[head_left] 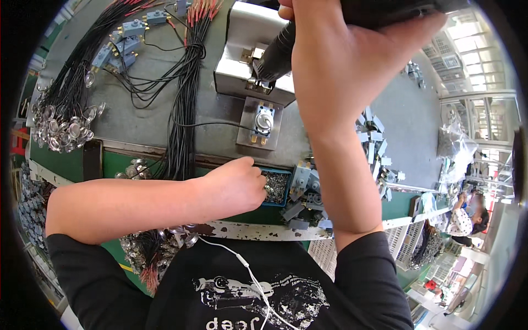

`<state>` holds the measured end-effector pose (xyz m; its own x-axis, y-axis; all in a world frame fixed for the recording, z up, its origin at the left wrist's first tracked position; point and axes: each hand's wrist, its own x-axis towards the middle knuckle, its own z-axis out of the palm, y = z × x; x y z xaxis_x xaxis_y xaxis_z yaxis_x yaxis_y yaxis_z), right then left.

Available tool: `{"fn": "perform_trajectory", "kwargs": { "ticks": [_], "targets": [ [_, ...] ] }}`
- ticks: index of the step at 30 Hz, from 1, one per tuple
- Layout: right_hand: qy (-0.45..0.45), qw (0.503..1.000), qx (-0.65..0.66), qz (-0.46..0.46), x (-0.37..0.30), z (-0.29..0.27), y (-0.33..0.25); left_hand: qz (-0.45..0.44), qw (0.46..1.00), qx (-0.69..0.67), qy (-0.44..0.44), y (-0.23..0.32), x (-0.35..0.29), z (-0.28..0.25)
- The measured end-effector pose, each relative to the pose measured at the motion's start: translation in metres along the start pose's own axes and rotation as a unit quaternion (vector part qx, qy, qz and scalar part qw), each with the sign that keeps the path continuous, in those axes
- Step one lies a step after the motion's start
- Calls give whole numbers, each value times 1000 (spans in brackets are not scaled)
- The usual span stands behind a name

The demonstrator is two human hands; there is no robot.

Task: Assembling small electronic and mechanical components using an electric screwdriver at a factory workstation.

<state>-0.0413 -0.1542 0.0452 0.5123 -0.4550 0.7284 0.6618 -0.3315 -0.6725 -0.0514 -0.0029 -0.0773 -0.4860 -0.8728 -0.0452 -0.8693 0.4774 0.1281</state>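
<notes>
My right hand (352, 60) is wrapped round a black electric screwdriver (279, 50). The driver's tip meets a metal catch on the white box-shaped device (243, 67), which may be a screw feeder. My left hand (239, 184) is closed, its fingertips at a blue tray (288, 187) of small metal screws (276, 186); what the fingers hold, if anything, is hidden. Between the hands and the device, a grey thermostat-like switch (263, 120) with brass terminals sits on a metal block (246, 127). A black cable runs left from it.
Bundled black wires (186, 104) with red ends cross the bench to my left. Round metal caps (66, 129) cluster beyond them. More grey switches lie at far left (124, 44) and by my right forearm (375, 146). A phone (92, 159) lies near the edge. Another person (465, 220) is at far right.
</notes>
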Motion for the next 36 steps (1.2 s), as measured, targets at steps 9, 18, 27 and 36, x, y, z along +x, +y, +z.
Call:
{"fn": "perform_trajectory", "kwargs": {
  "ticks": [9,18,27,36],
  "targets": [
    [31,998,-25,45,2,2,-4,-5,996,-82,29,-6,-2,-8],
    [132,984,-50,108,-18,-2,-29,-42,980,-193,36,-6,0,-3],
    [138,981,-57,123,-23,-22,-32,-32,974,-221,26,-10,2,-11],
    [135,980,-58,138,-27,-34,-32,-35,973,-224,49,-9,0,-14]
  ]
}}
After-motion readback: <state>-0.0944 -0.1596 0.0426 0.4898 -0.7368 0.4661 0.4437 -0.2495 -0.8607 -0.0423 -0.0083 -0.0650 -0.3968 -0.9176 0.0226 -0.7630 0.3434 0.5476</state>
